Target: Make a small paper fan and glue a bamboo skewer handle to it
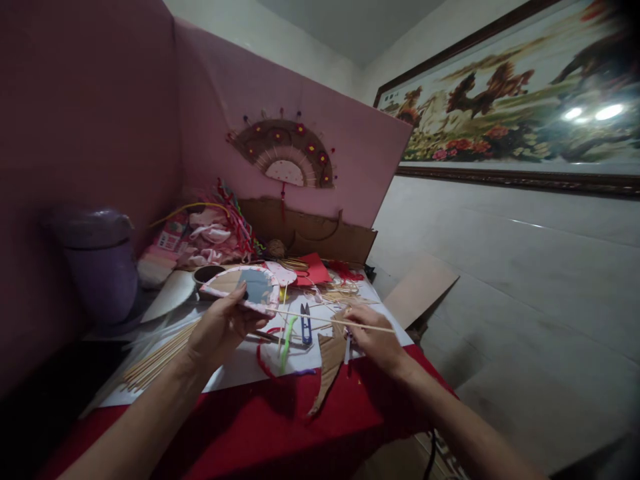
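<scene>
My left hand is closed on the edge of a fan-shaped cardboard piece with pink trim and a grey-blue patch, held a little above the table. My right hand pinches a thin bamboo stick that runs leftward to the fan piece. Under the stick lie small blue snips, a green pipe cleaner and a red cord. A brown cardboard strip lies by my right hand.
White paper covers a red tablecloth. A bundle of bamboo sticks lies at the left. A purple pot stands far left. A finished brown fan hangs on the pink board, with craft scraps and cardboard below it.
</scene>
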Motion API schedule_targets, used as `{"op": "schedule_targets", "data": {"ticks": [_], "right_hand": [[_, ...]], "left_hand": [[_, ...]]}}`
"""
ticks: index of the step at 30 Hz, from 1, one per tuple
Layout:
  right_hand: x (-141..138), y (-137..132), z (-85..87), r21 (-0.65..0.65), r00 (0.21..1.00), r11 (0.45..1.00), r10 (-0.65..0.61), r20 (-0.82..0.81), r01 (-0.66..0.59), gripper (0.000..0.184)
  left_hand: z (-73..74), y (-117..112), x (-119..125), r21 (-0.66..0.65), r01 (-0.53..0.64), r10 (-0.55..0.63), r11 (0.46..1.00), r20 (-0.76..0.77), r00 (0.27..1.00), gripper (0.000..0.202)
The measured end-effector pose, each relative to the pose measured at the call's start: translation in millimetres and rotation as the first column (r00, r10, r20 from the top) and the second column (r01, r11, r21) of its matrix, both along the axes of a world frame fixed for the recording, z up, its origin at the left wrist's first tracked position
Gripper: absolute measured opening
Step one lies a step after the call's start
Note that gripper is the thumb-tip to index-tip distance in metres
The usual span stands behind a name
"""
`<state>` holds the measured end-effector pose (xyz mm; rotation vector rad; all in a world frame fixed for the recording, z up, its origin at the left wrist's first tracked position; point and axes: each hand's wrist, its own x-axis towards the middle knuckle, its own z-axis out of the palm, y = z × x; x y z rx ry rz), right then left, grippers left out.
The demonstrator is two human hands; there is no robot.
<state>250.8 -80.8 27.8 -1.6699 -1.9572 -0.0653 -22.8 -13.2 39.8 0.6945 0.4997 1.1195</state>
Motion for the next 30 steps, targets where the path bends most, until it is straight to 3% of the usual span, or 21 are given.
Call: {"op": "schedule_targets", "data": {"ticks": [3,8,13,17,19,21,23,26,30], "right_hand": [[-46.9,15.6,-2.2,-0.03,0.994,0.995,0.088,-0.069,-0.09,0.019],[-102.2,63.8,-14.2,-0.234,0.976,0.97,-0.108,-0.187,0.063,0.029],[-116.9,91.9,-25.1,-0.271,0.902,0.963,-0.117,-0.415,0.0,0.025],[-107.3,85.1,-17.2,-0.19,0.793,0.98,-0.072,-0.605,-0.056,0.03],[-103.4,72.1,-11.1,-0.072,0.687,0.996,-0.013,-0.726,-0.057,0.032],[-103.3,56.0,-7.5,0.219,0.264,0.975,0.219,-0.94,-0.029,0.028],[-106.7,42.0,-7.3,0.301,0.029,0.954,0.301,-0.953,0.003,0.029],[-113.8,31.7,-11.4,0.3,-0.138,0.954,0.296,-0.945,-0.003,0.028],[-119.2,34.0,-18.4,0.266,-0.205,0.962,0.249,-0.947,-0.062,0.028]], "left_hand": [[3.6,-1.0,-1.8,0.003,-0.052,0.052,0.999,0.06,0.997,0.02],[4.1,-1.9,-3.6,0.053,-0.071,0.065,0.996,0.104,0.992,0.018],[2.4,-1.9,-4.7,0.076,-0.038,0.032,0.996,0.075,0.997,0.018],[4.5,-5.4,-4.7,0.117,-0.059,0.052,0.991,0.065,0.997,0.015],[5.6,-7.2,-4.2,0.132,-0.076,0.068,0.988,0.068,0.995,0.014],[5.1,-7.5,-3.8,0.13,-0.104,0.096,0.986,0.068,0.993,0.013],[2.7,-6.0,-3.5,0.105,-0.127,0.122,0.986,0.053,0.991,0.014],[-2.1,-2.1,-3.3,0.067,-0.135,0.135,0.989,0.014,0.991,0.015],[-4.1,0.0,-2.5,0.013,-0.122,0.122,0.992,-0.012,0.992,0.018]]}}
